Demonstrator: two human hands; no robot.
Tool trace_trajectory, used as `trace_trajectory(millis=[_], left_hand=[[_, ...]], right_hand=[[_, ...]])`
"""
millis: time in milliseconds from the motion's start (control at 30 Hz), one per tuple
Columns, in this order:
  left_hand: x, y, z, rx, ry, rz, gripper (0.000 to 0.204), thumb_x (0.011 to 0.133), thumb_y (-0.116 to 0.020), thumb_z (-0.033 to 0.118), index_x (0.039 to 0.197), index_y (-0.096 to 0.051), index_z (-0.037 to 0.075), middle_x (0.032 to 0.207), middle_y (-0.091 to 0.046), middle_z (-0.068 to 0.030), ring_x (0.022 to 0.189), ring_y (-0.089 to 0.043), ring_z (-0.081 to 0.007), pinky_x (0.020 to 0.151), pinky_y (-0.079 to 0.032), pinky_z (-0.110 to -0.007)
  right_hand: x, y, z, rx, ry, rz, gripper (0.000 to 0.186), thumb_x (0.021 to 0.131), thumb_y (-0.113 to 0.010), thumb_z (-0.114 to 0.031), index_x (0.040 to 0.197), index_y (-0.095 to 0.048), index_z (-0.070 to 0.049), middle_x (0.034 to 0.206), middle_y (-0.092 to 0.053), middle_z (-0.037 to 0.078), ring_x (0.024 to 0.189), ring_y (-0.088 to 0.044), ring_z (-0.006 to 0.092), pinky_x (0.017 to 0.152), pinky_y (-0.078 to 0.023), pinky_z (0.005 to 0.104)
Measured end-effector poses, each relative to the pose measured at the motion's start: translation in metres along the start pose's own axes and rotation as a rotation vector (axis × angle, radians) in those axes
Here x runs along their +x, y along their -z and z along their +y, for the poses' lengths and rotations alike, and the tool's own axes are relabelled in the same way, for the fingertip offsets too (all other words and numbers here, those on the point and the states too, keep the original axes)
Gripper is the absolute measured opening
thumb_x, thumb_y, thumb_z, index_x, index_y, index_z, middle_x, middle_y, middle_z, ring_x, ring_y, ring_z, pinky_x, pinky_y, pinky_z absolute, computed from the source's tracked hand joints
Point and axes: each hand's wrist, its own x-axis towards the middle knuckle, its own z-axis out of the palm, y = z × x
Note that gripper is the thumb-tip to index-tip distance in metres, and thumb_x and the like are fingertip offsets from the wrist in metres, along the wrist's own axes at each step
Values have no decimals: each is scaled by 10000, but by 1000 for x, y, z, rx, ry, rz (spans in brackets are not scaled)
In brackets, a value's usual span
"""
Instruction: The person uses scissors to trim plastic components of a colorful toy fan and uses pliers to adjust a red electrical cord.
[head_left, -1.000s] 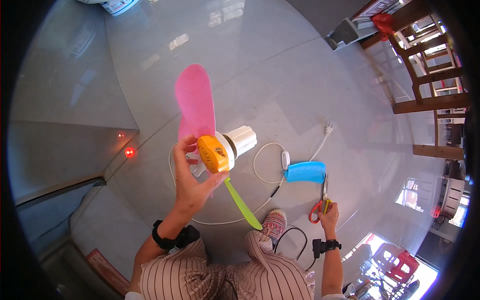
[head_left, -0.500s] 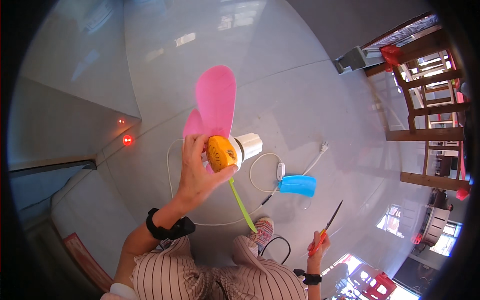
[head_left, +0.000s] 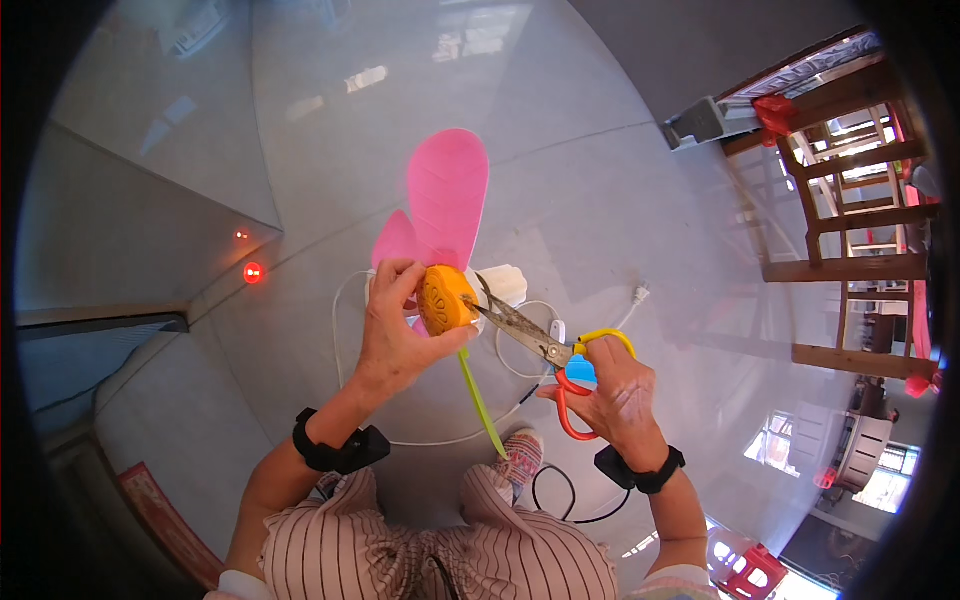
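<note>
My left hand (head_left: 390, 340) grips the round orange hub cap (head_left: 443, 290) of a small fan with pink blades (head_left: 448, 190) and a thin green blade (head_left: 478, 400). A white housing (head_left: 502, 284) shows behind the hub, partly covered. My right hand (head_left: 610, 395) holds scissors (head_left: 553, 353) with red and yellow handles, their blades slightly parted and one tip at the damaged spot on the cap. A blue blade (head_left: 578, 370) lies beyond the scissors, mostly hidden.
A white cord with plug (head_left: 640, 298) and inline switch (head_left: 557, 329) loops over the grey floor (head_left: 310, 180). Wooden frames (head_left: 850, 215) stand at the right, a low step (head_left: 120, 260) at the left. A red plastic item (head_left: 750, 572) is at lower right.
My right hand has brought the scissors up and leftward from low at the right to the orange cap. My left hand and the fan have shifted slightly rightward in view.
</note>
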Motion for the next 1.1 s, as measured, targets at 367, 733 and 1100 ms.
trace_trajectory(millis=[367, 733, 1100], left_hand=[[-1, -1, -1, -52, 8, 5, 537, 577, -762, 206, 1018, -538, -3, 971, -397, -76, 920, -431, -174, 739, -450, -277], [0, -4, -4, -41, 0, 24, 539, 575, -761, 197, 1019, -535, -8, 965, -394, -78, 922, -435, -181, 710, -464, -273], [0, -5, -2, -105, 6, 13, 527, 578, -764, 180, 1017, -544, -13, 971, -389, -74, 917, -443, -168, 737, -475, -260]], right_hand=[[7, 4, 1, -81, 92, 34, 536, 545, -773, -471, 790, -542, -54, 671, -494, 45, 567, -536, 197, 417, -414, 283], [10, 5, 3, -84, 101, 30, 530, 543, -770, -477, 777, -540, -61, 675, -483, 45, 562, -529, 189, 417, -411, 282], [11, 2, 7, -92, 169, 5, 510, 573, -763, -470, 772, -535, -60, 605, -467, 36, 483, -498, 182, 392, -393, 281]])
